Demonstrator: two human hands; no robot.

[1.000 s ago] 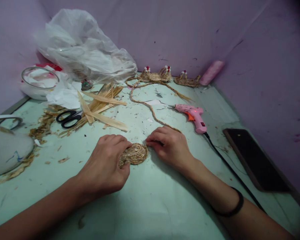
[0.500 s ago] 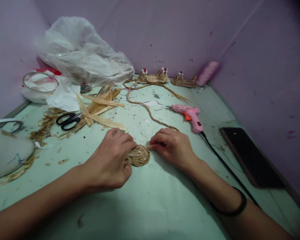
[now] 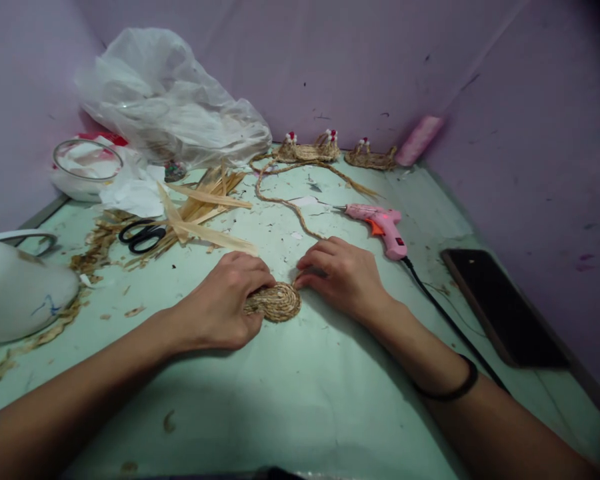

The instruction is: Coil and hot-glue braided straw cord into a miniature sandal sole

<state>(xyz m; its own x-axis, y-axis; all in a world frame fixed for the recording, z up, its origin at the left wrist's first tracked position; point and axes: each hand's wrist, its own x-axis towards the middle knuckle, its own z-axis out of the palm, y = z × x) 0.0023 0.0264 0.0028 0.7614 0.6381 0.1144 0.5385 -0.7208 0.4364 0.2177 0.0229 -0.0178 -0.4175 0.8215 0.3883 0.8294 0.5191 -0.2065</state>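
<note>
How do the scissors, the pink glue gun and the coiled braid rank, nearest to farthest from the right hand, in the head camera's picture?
From the right hand:
1. Coiled braid: just left of its fingertips.
2. Pink glue gun: a little beyond, to the right.
3. Scissors: well over to the left.

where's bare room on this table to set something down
Best: the near table between left forearm and right forearm, nearer than the coiled braid, bar a few scraps. Narrower: between right forearm and phone, but the black cord crosses it. Crowded: back left, with scissors, dry strips, plastic bag.
</note>
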